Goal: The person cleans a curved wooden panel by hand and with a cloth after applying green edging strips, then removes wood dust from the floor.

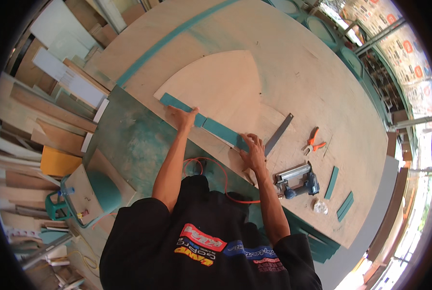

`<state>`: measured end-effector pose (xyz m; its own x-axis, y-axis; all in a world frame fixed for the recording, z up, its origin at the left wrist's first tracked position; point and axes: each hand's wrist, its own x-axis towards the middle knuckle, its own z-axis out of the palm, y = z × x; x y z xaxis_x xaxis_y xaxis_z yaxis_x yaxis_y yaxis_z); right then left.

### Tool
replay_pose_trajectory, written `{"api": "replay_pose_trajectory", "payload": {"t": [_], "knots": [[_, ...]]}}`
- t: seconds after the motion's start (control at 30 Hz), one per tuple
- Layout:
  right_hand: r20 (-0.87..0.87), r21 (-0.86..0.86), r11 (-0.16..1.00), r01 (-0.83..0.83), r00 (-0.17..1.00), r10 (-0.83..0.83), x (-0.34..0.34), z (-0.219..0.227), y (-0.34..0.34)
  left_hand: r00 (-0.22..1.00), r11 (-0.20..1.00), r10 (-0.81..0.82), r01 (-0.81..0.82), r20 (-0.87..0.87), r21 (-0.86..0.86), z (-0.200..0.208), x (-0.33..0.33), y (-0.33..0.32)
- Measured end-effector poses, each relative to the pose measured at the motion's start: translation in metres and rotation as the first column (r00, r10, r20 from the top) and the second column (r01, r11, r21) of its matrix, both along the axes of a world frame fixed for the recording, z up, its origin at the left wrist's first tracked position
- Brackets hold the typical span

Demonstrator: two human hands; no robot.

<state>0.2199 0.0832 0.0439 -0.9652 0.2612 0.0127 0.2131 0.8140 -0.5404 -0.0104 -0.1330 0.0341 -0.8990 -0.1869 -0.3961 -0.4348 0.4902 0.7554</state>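
A pale wooden panel with a curved outline [216, 87] lies flat on the large plywood worktable [322, 96]. Along its near straight edge runs a teal strip [175, 103], and a second teal strip [223, 133] continues the line to the right, end to end with it. My left hand [183, 117] grips the left strip near the table edge, its thumb toward the joint. At the right end of the second strip, my right hand [254, 151] is closed over it, fingers on top. A handsaw [279, 134] lies just beyond my right hand.
Orange-handled pliers [314, 141], a nail gun [298, 181], a small clear plastic bag [320, 207] and short teal strips [331, 182] lie to the right. An orange hose [225, 179] loops below the table edge. Boards [47, 108] lean at left.
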Motion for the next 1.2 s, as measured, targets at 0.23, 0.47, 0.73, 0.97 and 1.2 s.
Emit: {"api": "replay_pose_trajectory", "payload": {"t": [0.23,0.47,0.73,0.97,1.2], "knots": [[0.161,-0.310,0.784,0.538,0.842,-0.515,0.016,-0.011,-0.017,0.969,0.902,-0.229,0.175,-0.093,-0.394,0.020,-0.030,-0.034],[0.150,-0.198,0.746,0.636,0.772,-0.618,-0.005,-0.025,-0.062,0.904,0.778,-0.399,0.247,-0.152,-0.577,-0.023,-0.092,-0.090],[0.160,-0.030,0.750,0.660,0.744,-0.649,-0.014,-0.016,-0.067,0.901,0.745,-0.425,0.291,-0.091,-0.599,-0.016,-0.132,-0.112],[0.114,-0.198,0.702,0.684,0.727,-0.677,-0.009,-0.028,-0.062,0.866,0.701,-0.497,0.370,-0.047,-0.609,-0.007,-0.118,-0.097],[0.079,-0.265,0.687,0.677,0.725,-0.684,-0.008,-0.031,-0.064,0.845,0.710,-0.528,0.385,-0.085,-0.589,-0.030,-0.137,-0.109]]}}
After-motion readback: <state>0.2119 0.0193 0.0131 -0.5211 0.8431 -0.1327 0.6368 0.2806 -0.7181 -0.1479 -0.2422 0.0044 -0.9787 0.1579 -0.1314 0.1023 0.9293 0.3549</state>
